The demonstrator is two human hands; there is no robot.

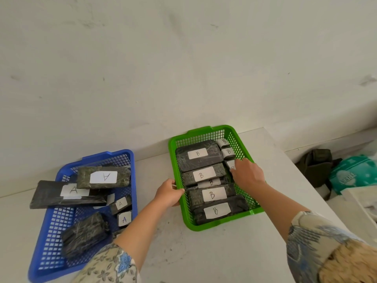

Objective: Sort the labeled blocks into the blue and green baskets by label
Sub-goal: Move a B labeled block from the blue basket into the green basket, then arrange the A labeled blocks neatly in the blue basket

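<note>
Sorting appears near its end. No block lies loose on the table (214,252); all sit in the two baskets.

Green basket (216,226): blocks marked B, packed in a row, with small ones along its right wall. The right hand (247,174) reaches inside, fingertips down on a small block (230,164) by that wall. Its label is partly covered, so the letter cannot be read with certainty. Whether the fingers pinch it or only press it I cannot tell. The left hand (168,193) is curled around the basket's left rim, steadying it.

Blue basket (40,268): blocks marked A, lying loosely. One long A block (67,194) overhangs the left rim. One dark block (84,234) near the front shows no label.

Judgement: the step in hand is seating or straightening the last small piece among the Bs. Next, the right hand should let go and withdraw. The unlabelled block should then be turned to confirm its letter, and the overhanging one pushed fully inside.
</note>
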